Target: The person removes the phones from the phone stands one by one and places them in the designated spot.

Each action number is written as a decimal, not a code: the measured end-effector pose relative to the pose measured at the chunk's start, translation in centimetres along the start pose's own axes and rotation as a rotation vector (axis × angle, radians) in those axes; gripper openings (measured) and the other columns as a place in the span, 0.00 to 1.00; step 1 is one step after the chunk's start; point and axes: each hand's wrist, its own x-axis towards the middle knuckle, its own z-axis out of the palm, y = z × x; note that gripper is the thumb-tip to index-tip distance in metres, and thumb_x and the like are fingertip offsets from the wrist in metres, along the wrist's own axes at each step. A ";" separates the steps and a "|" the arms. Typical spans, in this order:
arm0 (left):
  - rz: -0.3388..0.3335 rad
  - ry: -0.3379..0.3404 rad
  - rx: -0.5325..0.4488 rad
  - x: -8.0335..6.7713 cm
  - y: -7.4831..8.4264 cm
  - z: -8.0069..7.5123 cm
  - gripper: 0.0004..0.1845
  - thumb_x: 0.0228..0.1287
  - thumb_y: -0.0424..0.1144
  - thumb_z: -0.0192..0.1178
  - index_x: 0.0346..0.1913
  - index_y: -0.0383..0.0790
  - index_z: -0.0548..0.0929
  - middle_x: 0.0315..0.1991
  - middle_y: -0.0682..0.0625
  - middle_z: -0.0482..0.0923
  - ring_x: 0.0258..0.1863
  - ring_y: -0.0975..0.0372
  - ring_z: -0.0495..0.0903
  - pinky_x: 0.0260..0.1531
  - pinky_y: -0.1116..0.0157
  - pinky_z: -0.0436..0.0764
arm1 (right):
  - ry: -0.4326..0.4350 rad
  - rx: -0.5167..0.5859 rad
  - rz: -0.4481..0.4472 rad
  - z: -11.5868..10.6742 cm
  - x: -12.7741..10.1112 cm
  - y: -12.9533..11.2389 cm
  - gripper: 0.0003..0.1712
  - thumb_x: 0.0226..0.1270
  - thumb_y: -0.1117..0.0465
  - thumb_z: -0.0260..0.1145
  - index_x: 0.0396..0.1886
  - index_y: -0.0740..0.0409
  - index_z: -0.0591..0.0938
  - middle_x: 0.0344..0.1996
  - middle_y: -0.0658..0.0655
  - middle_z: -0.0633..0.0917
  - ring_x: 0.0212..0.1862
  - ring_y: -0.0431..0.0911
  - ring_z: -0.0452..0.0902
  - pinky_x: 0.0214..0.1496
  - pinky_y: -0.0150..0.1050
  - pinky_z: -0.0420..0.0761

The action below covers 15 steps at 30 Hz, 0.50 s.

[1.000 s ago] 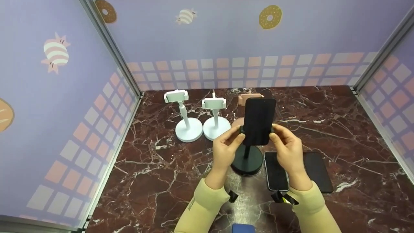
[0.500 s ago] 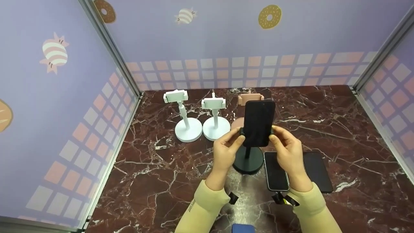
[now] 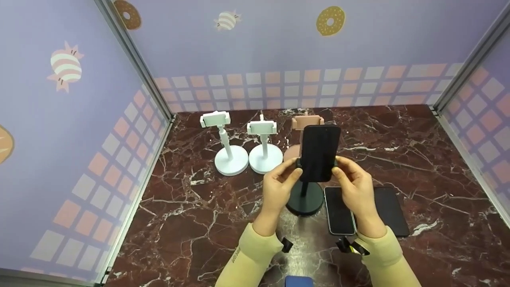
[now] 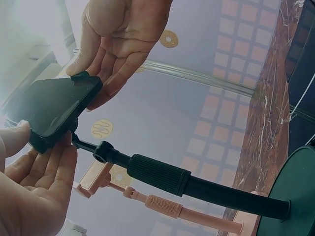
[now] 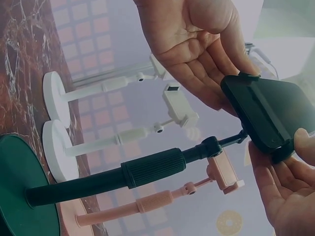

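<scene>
Barely anything has shifted since a second ago: the phone (image 3: 319, 152) sits a touch lower in the head view, and both of my hands are where they were, one on each side of it. I see the phone upright in the clamp of the black stand (image 3: 305, 197), between my hands and slightly above them. My left hand (image 3: 279, 186) has thumb and fingertips pinched on the clamp's left end at the phone's lower edge; my right hand (image 3: 356, 187) does the same on the right end. In the left wrist view the thumb tip (image 4: 15, 137) presses against the clamp's end with the fingers under it, and the right hand's fingertips meet the far end. The stand's base rests on the marble table (image 3: 418, 159), just in front of my wrists.

Behind it, partly hidden, a pink stand (image 3: 306, 121) rises. Two white stands (image 3: 229, 148) (image 3: 264, 145) are side by side to the left. Two more phones (image 3: 339, 210) (image 3: 391, 211) lie flat under my right hand, just right of the black base.
</scene>
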 end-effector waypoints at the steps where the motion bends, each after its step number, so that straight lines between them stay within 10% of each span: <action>1: -0.011 -0.001 0.003 0.0 0.1 0.0 0.20 0.66 0.28 0.68 0.54 0.15 0.80 0.48 0.21 0.82 0.42 0.72 0.85 0.45 0.74 0.85 | -0.002 -0.002 0.000 0.0 0.0 0.0 0.18 0.73 0.71 0.64 0.56 0.81 0.79 0.42 0.31 0.87 0.41 0.30 0.84 0.45 0.22 0.83; 15: -0.042 -0.012 0.056 0.1 0.4 -0.1 0.18 0.67 0.32 0.68 0.54 0.19 0.83 0.46 0.25 0.84 0.39 0.72 0.83 0.41 0.74 0.83 | -0.008 -0.022 0.034 -0.2 0.0 -0.1 0.17 0.73 0.72 0.64 0.56 0.79 0.80 0.40 0.31 0.87 0.40 0.30 0.83 0.43 0.22 0.83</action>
